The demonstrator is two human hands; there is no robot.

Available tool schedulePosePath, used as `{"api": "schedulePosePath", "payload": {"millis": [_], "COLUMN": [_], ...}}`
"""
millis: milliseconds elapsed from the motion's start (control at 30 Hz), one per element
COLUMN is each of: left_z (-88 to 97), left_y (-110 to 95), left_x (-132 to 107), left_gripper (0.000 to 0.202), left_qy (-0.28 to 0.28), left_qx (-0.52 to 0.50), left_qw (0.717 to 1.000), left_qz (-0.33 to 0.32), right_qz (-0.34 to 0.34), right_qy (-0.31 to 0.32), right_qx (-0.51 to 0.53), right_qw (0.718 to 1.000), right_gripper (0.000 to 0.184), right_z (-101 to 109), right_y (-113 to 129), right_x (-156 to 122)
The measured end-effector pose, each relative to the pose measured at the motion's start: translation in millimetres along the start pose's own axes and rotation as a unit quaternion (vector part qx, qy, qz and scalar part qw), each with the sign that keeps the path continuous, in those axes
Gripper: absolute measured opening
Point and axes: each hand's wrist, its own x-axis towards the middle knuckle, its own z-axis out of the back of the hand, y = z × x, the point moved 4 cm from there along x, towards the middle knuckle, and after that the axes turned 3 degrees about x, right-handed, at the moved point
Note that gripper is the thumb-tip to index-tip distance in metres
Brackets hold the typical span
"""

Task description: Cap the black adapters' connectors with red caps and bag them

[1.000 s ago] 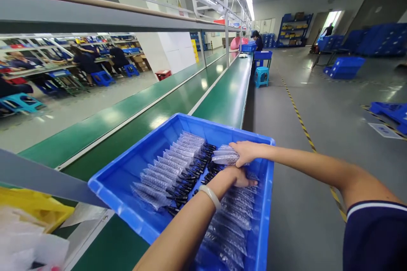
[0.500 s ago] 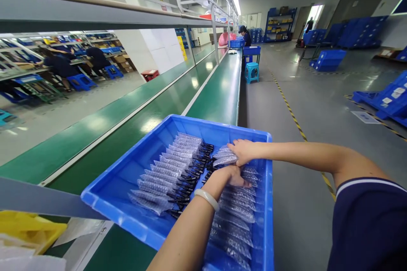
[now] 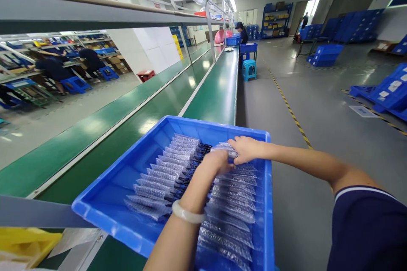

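A blue plastic bin [image 3: 108, 173] holds two rows of clear bubble-wrap bags, with black cable-like ends along the middle. The left row of bubble bags [image 3: 165, 169] leans in an overlapping line. On the right side, another row of bubble bags [image 3: 232, 207] runs toward me. At that row's far end, my right hand [image 3: 246, 149] has its fingers closed on the upper bubble bags. My left hand [image 3: 218, 161], with a pale bangle on its wrist, is just nearer, over the same bags; its fingers are blurred and partly hidden.
The bin stands on a green conveyor bench [image 3: 213, 106] beside a metal frame. A yellow bin [image 3: 25, 245] is at lower left. Farther along are a blue stool [image 3: 249, 70] and a seated person [image 3: 242, 34]. Stacked blue bins [image 3: 389, 87] stand on the floor at right.
My left hand has moved up and left, away from the right row's middle to beside my right hand. My right hand stays at the far bags. The view has shifted slightly.
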Motion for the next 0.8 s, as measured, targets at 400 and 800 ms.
{"api": "schedulePosePath", "payload": {"millis": [400, 800], "left_z": [19.8, 22.3], "left_y": [1, 9], "left_x": [-6, -8], "left_gripper": [0.023, 0.033], "left_qy": [-0.131, -0.145], "left_qx": [0.110, 0.087], "left_qw": [0.981, 0.977], "left_qz": [-0.092, -0.130], "right_qz": [-0.006, 0.002], "right_qy": [0.030, 0.112], "right_qx": [0.123, 0.300], "right_qw": [0.992, 0.947], "right_gripper": [0.056, 0.050], "right_z": [8, 8], "right_y": [-11, -26], "right_x": [-2, 9]}}
